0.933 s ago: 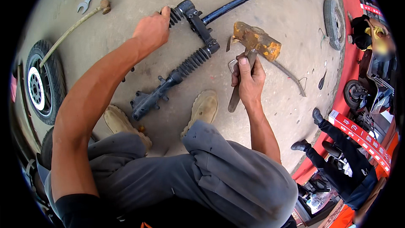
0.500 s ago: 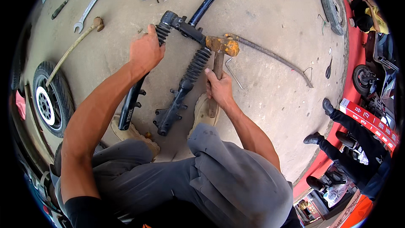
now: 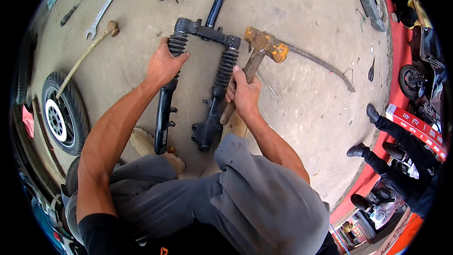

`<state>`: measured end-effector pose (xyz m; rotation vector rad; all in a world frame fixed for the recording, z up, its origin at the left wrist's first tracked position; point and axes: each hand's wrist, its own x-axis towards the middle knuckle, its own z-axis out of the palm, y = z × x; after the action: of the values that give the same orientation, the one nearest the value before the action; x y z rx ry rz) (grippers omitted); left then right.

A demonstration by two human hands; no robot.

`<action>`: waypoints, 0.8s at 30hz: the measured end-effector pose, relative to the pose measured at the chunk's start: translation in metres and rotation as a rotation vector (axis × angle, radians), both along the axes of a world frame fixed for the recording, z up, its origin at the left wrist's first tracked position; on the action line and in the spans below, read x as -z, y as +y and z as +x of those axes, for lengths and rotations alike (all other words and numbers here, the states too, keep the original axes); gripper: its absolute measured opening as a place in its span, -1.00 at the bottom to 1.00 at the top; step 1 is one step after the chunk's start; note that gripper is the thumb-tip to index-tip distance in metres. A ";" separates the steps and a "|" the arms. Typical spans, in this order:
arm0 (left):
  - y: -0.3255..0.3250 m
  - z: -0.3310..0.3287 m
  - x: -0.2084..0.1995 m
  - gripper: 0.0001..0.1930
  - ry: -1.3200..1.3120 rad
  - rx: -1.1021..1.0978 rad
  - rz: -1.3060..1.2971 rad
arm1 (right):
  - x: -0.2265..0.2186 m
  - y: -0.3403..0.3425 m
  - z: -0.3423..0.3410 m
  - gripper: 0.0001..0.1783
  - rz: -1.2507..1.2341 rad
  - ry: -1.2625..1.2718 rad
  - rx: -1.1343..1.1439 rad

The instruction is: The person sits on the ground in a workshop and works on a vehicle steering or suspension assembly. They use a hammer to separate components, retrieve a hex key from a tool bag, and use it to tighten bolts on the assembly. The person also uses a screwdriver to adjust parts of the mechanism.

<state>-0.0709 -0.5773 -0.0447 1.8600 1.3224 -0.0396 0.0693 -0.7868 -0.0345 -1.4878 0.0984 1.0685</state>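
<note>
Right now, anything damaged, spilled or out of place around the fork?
Mainly the hammer in the right hand: its yellow paint is patchy, baring brown, rusty-looking metal. The wrench and ribbed rod lie loose on the floor, arguably untidy. No spill or obvious damage to the fork shows.

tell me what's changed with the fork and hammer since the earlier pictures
The motorcycle front fork turned counterclockwise, its steering stem swinging left. The sledgehammer came in to the fork's right side, then shifted back right. Nothing was let go: left hand stays on the left rubber gaiter, right hand on the sledgehammer. The open-ended wrench stayed put.
</note>
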 end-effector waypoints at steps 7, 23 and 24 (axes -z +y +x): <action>-0.001 0.006 -0.004 -0.21 0.038 0.046 0.066 | -0.010 0.010 0.000 -0.66 -0.153 0.052 -0.090; 0.010 0.007 0.006 -0.21 0.021 0.049 0.051 | -0.043 0.006 0.020 -0.64 -0.149 -0.156 -0.165; 0.005 -0.001 0.013 -0.21 0.019 0.055 0.048 | -0.048 0.012 0.030 -0.64 -0.086 -0.161 -0.133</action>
<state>-0.0714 -0.5723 -0.0575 1.9404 1.2952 -0.0545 0.0992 -0.7747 0.0134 -1.6710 -0.0698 1.0562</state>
